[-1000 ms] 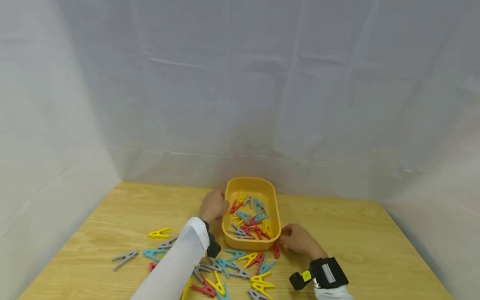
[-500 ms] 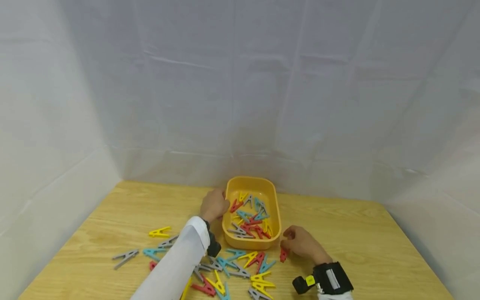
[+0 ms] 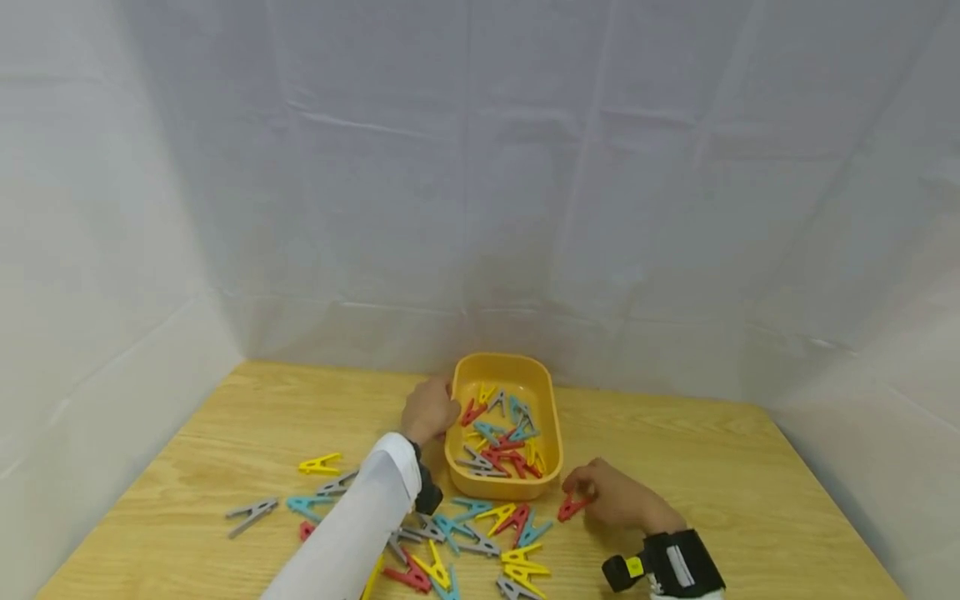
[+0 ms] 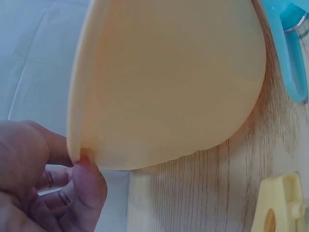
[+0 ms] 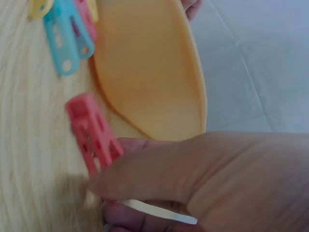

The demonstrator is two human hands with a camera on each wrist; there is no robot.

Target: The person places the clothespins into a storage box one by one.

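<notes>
A yellow tray (image 3: pixel 497 488) holding several coloured clothespins stands mid-table. My left hand (image 3: pixel 441 407) grips its left rim; in the left wrist view the thumb and fingers (image 4: pixel 86 180) pinch the edge of the tray (image 4: pixel 169 82). My right hand (image 3: pixel 583 493) is just right of the tray's near corner and pinches a red clothespin (image 3: pixel 573 506) low over the table. The right wrist view shows that red clothespin (image 5: pixel 92 131) sticking out from under my fingers (image 5: pixel 159 169), beside the tray wall (image 5: pixel 149 72).
Several loose clothespins (image 3: pixel 480 533), red, yellow, blue and grey, lie scattered on the wooden table (image 3: pixel 712 467) in front of and left of the tray; a yellow one (image 3: pixel 319 464) lies furthest left. White cloth walls close in the back and sides.
My right hand has drawn away from the tray's near right corner, to the right, taking the red clothespin with it and turning it flatter. The left hand stays on the rim.
</notes>
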